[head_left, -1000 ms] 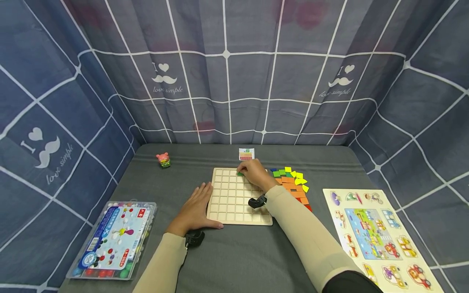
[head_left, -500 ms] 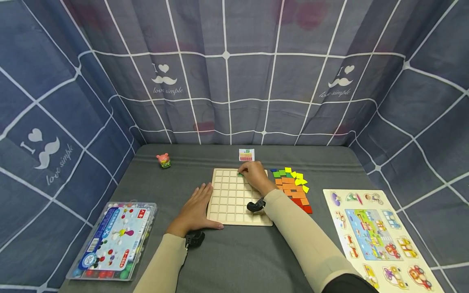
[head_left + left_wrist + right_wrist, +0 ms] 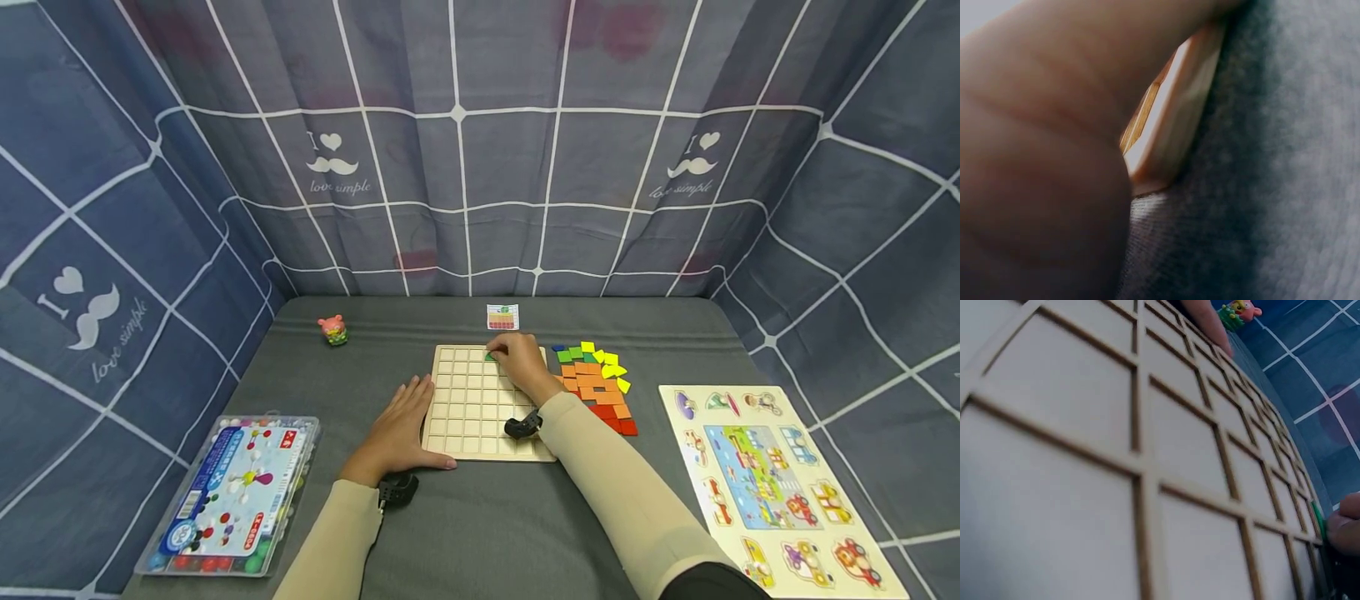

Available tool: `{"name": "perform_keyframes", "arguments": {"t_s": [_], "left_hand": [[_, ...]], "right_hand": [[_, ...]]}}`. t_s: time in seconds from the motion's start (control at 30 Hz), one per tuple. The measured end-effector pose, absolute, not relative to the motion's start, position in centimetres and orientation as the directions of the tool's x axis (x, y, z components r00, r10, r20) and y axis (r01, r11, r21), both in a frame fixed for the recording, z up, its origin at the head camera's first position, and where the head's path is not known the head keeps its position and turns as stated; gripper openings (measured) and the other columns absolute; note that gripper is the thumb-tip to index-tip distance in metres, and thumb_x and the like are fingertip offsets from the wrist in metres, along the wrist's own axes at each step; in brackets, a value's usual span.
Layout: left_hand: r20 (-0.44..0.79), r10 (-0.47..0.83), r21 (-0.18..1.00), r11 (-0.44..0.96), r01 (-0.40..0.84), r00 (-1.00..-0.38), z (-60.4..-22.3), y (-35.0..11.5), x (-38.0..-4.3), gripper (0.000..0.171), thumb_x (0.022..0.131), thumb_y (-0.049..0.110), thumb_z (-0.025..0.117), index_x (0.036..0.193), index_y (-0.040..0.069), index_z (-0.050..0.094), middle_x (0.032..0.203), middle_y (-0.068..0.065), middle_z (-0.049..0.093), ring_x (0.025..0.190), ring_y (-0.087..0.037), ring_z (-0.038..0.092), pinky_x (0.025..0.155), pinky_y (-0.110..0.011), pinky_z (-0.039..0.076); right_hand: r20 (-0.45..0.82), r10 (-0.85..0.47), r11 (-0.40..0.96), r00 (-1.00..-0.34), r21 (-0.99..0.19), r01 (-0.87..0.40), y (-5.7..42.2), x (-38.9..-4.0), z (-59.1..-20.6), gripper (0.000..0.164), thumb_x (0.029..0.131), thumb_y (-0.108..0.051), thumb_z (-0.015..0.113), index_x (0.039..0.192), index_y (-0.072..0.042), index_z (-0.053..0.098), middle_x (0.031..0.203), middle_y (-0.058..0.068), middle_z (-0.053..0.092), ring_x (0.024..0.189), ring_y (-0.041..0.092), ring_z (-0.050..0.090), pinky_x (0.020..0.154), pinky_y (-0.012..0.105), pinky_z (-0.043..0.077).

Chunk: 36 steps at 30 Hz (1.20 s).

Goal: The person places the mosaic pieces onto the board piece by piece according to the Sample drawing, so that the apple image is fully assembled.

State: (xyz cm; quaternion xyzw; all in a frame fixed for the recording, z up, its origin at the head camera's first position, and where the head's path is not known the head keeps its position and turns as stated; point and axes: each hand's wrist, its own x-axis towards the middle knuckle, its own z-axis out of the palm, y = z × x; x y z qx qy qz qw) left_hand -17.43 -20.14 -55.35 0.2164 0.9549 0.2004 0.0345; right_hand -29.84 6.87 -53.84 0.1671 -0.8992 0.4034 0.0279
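A pale wooden grid board [image 3: 468, 429] lies flat on the grey cloth. At its left side rests my left hand [image 3: 395, 432], fingers stretched along the edge and thumb by the front corner; the left wrist view catches a side of the board [image 3: 1175, 119] beyond the hand. My right hand [image 3: 521, 364] is over the board's back rows, pinching a small green tile [image 3: 490, 357] between thumb and fingertips. The right wrist view has this green tile [image 3: 1319, 519] at the grid's far edge, partly covered by the fingertips [image 3: 1342, 528].
Loose green, yellow, orange and red tiles [image 3: 592, 383] lie right of the board. A small pattern card [image 3: 502, 317] is behind it. A pink-headed figurine [image 3: 333, 330] stands back left, a clear plastic case [image 3: 228, 496] front left, a picture puzzle board [image 3: 772, 483] front right.
The right hand has shifted only slightly toward the body, still pinching the green tile at the back rows. The left hand stays put.
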Motion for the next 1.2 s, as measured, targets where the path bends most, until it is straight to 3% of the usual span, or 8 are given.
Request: {"name": "perform_keyframes", "arguments": {"t_s": [0.4, 0.73, 1.03, 1.2], "left_hand": [[0.021, 0.418, 0.410, 0.825, 0.389, -0.908, -55.3, -20.1, -17.3, 0.152, 0.062, 0.093, 0.074, 0.167, -0.001, 0.016, 0.173, -0.016, 0.014, 0.159, -0.032, 0.009, 0.128, -0.047, 0.008], [0.022, 0.430, 0.396, 0.825, 0.403, -0.902, -55.1, -20.1, -17.1, 0.151, 0.062, 0.091, 0.076, 0.166, -0.003, 0.018, 0.173, -0.015, 0.013, 0.159, -0.032, 0.009, 0.128, -0.046, 0.007], [0.027, 0.421, 0.390, 0.831, 0.397, -0.907, -55.3, -20.2, -17.2, 0.152, 0.062, 0.092, 0.075, 0.166, -0.002, 0.018, 0.173, -0.015, 0.013, 0.159, -0.031, 0.008, 0.128, -0.047, 0.007], [0.033, 0.420, 0.397, 0.827, 0.397, -0.907, -55.3, -20.2, -17.3, 0.152, 0.061, 0.091, 0.076, 0.166, -0.002, 0.018, 0.173, -0.015, 0.014, 0.159, -0.032, 0.009, 0.128, -0.047, 0.008]], "right_hand": [[0.187, -0.235, 0.548, -0.954, -0.785, -0.289, 8.7, -29.6, -54.6, 0.016, 0.103, -0.013, 0.072, 0.118, -0.011, 0.079, 0.106, -0.002, 0.074, 0.094, 0.017, 0.067, 0.081, 0.036, 0.059], [0.203, -0.168, 0.517, -0.965, -0.815, -0.262, 12.2, -29.5, -54.4, 0.017, 0.103, -0.007, 0.070, 0.118, -0.003, 0.078, 0.105, 0.005, 0.074, 0.092, 0.023, 0.068, 0.080, 0.040, 0.059], [0.224, -0.104, 0.577, -0.969, -0.780, -0.242, 16.2, -30.5, -53.9, 0.018, 0.103, -0.006, 0.070, 0.119, -0.001, 0.076, 0.109, 0.012, 0.074, 0.098, 0.031, 0.067, 0.103, 0.053, 0.045], [0.225, -0.105, 0.611, -0.969, -0.754, -0.241, 18.2, -30.9, -53.5, 0.020, 0.102, -0.003, 0.071, 0.120, 0.002, 0.075, 0.113, 0.016, 0.074, 0.104, 0.035, 0.067, 0.099, 0.052, 0.051]]}}
